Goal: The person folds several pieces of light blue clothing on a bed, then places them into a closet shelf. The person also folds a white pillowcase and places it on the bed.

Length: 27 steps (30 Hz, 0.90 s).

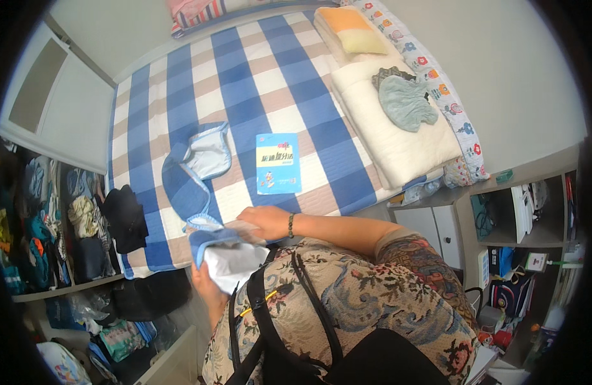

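Note:
A quilted cloth piece [185, 185] in blue, beige and white check, with light-blue binding and a white underside, lies folded over on the bed and runs down to my body. My left hand [209, 286] grips its near end from the left, where the white underside faces up. Across from it, my right hand [267, 222], with a beaded bracelet [291, 225] on the wrist, has its fingers bent over a beige part of the same cloth. Some fingertips of both hands are hidden. Beyond the right hand lies a blue booklet [278, 163] bearing writing.
The bed carries a checked quilted cover [276, 103]. Folded cream bedding [397, 134] with a grey-green cloth item [406, 103] sits at its right. Clothes-filled shelves [67, 286] stand at left, near a black garment [125, 219]; a shelf unit [522, 245] stands at right.

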{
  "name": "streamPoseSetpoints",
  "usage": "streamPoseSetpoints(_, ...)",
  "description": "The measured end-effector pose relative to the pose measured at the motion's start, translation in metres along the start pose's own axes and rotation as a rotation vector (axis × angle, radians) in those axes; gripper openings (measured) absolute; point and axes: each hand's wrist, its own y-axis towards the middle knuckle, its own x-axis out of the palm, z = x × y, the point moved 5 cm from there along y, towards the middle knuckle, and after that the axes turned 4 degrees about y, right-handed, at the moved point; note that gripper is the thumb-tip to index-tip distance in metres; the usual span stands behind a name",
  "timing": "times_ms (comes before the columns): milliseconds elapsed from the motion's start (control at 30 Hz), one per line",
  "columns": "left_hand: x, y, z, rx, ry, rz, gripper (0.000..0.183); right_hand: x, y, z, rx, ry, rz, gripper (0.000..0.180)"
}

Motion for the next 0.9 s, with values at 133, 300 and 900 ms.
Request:
streamPoseSetpoints(133, 0.049, -0.014, 0.010, 0.066, -0.086, 0.033, 0.042, -0.072, -0.061, 0.096, 0.307, -0.149, -0.045, 0.047)
streamPoseSetpoints(300, 0.111, -0.025, 0.010, 0.171, -0.136, 0.123, 0.043, -0.202, -0.162, 0.201, 0.479, -0.284, 0.225, 0.041)
streamPoseSetpoints(900, 0.309, -0.012, -0.050, 0.223, 1.279, -0.092, 0.021, -0.463, -0.189, 0.416, 0.529, -0.431, 0.592, 0.027)
